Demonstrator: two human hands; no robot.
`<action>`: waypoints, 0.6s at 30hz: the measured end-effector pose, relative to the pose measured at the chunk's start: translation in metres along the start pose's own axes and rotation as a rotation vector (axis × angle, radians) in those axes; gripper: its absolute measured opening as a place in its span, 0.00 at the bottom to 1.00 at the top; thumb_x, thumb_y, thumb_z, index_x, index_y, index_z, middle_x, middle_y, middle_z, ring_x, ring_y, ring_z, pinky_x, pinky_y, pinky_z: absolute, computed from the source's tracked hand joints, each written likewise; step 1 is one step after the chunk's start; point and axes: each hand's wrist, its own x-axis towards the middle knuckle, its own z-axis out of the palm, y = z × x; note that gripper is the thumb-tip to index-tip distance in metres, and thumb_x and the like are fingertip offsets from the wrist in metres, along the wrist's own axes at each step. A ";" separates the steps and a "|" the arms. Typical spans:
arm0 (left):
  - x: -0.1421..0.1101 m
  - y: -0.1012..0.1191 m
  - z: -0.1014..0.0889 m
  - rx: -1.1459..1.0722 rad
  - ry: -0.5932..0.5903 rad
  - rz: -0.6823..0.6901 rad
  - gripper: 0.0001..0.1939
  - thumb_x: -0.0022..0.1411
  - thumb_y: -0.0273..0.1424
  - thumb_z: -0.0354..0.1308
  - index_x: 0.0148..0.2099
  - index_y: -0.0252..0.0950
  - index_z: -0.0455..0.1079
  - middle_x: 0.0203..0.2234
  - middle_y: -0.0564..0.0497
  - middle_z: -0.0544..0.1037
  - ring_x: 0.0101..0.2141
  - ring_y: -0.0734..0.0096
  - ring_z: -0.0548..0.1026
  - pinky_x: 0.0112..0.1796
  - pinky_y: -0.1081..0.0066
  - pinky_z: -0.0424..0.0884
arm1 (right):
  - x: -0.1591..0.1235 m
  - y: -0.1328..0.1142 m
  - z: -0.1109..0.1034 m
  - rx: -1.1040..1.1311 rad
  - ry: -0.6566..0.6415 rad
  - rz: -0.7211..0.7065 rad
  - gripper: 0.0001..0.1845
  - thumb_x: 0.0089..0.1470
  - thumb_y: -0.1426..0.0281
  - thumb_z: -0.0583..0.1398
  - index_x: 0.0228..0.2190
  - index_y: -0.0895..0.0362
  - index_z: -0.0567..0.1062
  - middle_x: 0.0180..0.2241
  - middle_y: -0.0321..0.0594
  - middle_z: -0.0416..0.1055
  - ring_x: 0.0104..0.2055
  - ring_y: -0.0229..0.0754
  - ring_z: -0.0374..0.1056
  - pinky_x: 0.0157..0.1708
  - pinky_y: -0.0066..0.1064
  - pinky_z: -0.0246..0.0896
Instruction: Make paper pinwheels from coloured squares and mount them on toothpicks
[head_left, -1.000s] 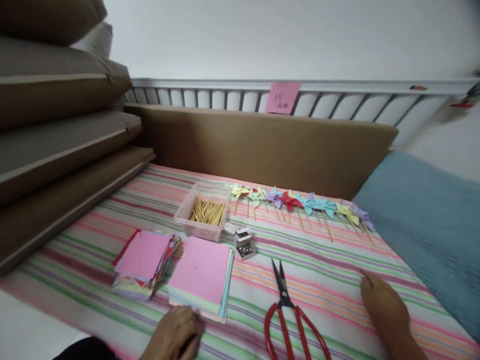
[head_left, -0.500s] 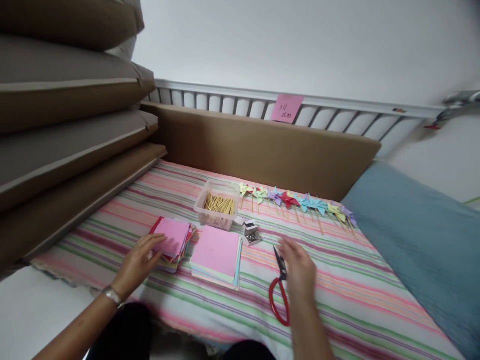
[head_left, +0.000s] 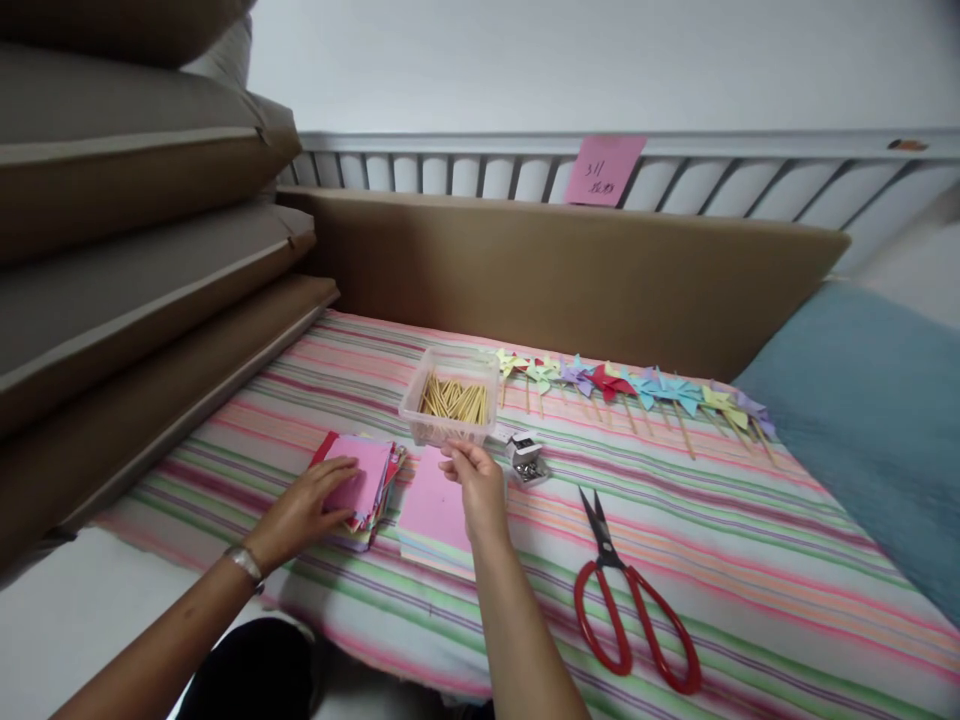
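My left hand [head_left: 304, 508] rests on a stack of small coloured papers [head_left: 364, 478], pink sheet on top, red and other colours showing at the edges. Its fingers lie spread over the top sheet. Above a larger pile of square papers [head_left: 431, 510], also pink on top, is my right hand [head_left: 480, 490]. The fingertips are pinched together; whatever may be between them cannot be made out. Behind that pile stands a clear plastic box [head_left: 450, 433] of thin wooden sticks [head_left: 454, 400]. Red-handled scissors [head_left: 611, 560] lie on the striped cloth, blades parted.
A small open box of metal pins [head_left: 529, 465] sits right of the plastic box. Several paper pinwheels on sticks [head_left: 611, 383] lie in a row at the back. A brown board [head_left: 562, 280] stands behind, stacked padded panels [head_left: 150, 240] at left, blue-grey fabric [head_left: 877, 390] at right.
My right hand has moved left from beside the scissors to above the larger paper pile. My left hand stays on the small stack. The view has shifted somewhat, and the whole scissors now show.
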 end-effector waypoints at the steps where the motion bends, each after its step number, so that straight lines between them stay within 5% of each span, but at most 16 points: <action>1: 0.000 0.000 0.000 -0.004 -0.004 -0.007 0.25 0.57 0.39 0.56 0.56 0.40 0.62 0.54 0.44 0.68 0.54 0.58 0.64 0.53 0.56 0.61 | 0.001 -0.001 0.000 -0.002 -0.003 0.005 0.09 0.42 0.68 0.61 0.29 0.57 0.77 0.26 0.37 0.75 0.25 0.36 0.68 0.27 0.27 0.63; 18: 0.009 0.000 -0.014 -0.148 -0.095 -0.038 0.23 0.57 0.38 0.56 0.55 0.42 0.64 0.53 0.46 0.70 0.53 0.60 0.66 0.54 0.59 0.61 | -0.002 0.005 0.007 -0.078 -0.091 0.026 0.10 0.41 0.70 0.58 0.28 0.58 0.77 0.25 0.36 0.75 0.24 0.37 0.68 0.28 0.28 0.62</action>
